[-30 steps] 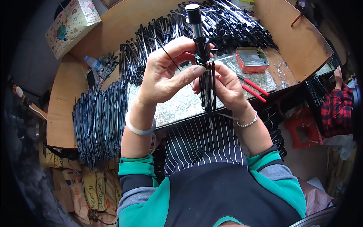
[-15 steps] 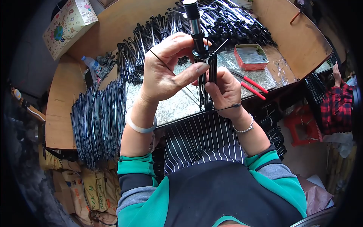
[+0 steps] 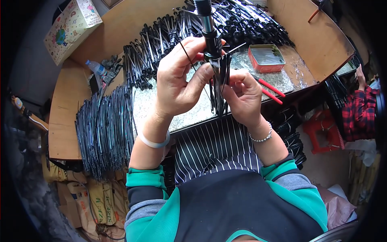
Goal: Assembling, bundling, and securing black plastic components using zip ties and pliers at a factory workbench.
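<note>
the left hand (image 3: 177, 80) has slid its thumb up along the black rod assembly (image 3: 210, 36), and its fingers (image 3: 189, 44) now curl closer round the shaft than a second ago. the right hand (image 3: 244, 97) has dropped lower on the hanging bundle of thin ribs (image 3: 219, 86). a loose thin wire (image 3: 236, 48) now sticks out to the right, just above the right fingers.

One red metal tray (image 3: 266, 59), one red-handled pliers (image 3: 269, 89), one plastic water bottle (image 3: 95, 67), one printed cardboard box (image 3: 71, 29), two bracelets: left wrist (image 3: 152, 142), right wrist (image 3: 262, 137).
</note>
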Demonstrator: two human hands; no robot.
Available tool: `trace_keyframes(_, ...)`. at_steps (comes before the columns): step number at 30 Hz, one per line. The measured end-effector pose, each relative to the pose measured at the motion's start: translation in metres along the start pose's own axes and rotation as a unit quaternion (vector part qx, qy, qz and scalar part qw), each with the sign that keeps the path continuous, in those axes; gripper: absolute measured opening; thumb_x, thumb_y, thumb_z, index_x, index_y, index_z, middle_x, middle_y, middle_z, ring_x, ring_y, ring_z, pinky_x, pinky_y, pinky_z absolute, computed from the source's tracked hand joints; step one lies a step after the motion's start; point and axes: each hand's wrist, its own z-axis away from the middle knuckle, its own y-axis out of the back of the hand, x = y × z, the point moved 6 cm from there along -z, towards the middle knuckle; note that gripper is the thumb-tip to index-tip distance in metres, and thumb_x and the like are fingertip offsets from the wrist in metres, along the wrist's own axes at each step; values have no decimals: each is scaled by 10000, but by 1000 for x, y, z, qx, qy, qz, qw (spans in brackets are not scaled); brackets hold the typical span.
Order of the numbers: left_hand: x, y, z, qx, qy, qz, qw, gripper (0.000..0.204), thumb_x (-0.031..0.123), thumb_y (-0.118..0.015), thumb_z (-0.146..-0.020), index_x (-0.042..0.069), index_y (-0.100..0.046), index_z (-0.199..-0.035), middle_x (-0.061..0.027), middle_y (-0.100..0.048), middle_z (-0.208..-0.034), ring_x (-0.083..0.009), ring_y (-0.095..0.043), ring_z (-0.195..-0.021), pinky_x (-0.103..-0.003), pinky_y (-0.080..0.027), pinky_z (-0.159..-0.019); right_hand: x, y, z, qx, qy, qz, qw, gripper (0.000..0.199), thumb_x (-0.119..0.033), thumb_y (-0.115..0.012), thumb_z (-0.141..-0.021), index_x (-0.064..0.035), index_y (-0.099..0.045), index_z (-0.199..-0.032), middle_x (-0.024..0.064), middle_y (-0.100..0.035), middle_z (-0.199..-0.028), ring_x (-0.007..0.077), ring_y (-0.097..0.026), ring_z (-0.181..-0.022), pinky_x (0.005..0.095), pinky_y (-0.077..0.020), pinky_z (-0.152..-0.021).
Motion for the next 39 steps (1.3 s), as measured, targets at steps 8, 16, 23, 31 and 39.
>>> trace_keyframes(8, -2, 4, 0, 15, 10, -23, 1000, 348, -21, -592, -810, -75, -521, -1147, -148, -593, -1020, -178, -612, -920, -284, -508, -803, -13, -2, -6, -50, 53, 160, 984, 209, 15, -592, -838, 15, -526, -1036, 80, -591, -948, 118, -597, -898, 256, -496, -794)
trace_keyframes(16, 8, -7, 3, 11, 24, -119, 993, 324, 2, -486, -892, -75, -454, -1205, -135, -598, -1023, -181, -603, -950, -288, -482, -846, 1, 2, 1, 56, -21, 8, 998, 183, -32, -674, -787, 9, -600, -949, 98, -632, -960, 137, -613, -877, 270, -514, -755)
trace_keyframes(23, -4, -15, 17, 116, 47, 104, 987, 444, 130, -502, -902, -42, -366, -1288, -122, -551, -1067, -166, -574, -934, -280, -471, -820, 7, -4, 3, 72, -28, 42, 996, 165, -24, -663, -796, 21, -613, -947, 93, -635, -925, 122, -609, -845, 252, -514, -747)
trace_keyframes(31, -1, -21, 20, 117, 8, 45, 992, 468, 113, -565, -878, -24, -354, -1272, -101, -526, -1030, -135, -546, -891, -256, -453, -808, -3, -6, 5, 90, -18, 68, 993, 181, -9, -689, -765, 21, -620, -929, 96, -643, -909, 141, -625, -853, 256, -516, -741)
trace_keyframes(39, -1, -21, 19, 165, -32, 23, 986, 411, 87, -491, -912, -73, -333, -1256, -64, -545, -839, -89, -537, -687, -208, -456, -646, -10, -10, 9, 101, 112, 138, 979, 158, 1, -713, -728, -21, -627, -858, 112, -649, -876, 215, -636, -824, 312, -503, -759)
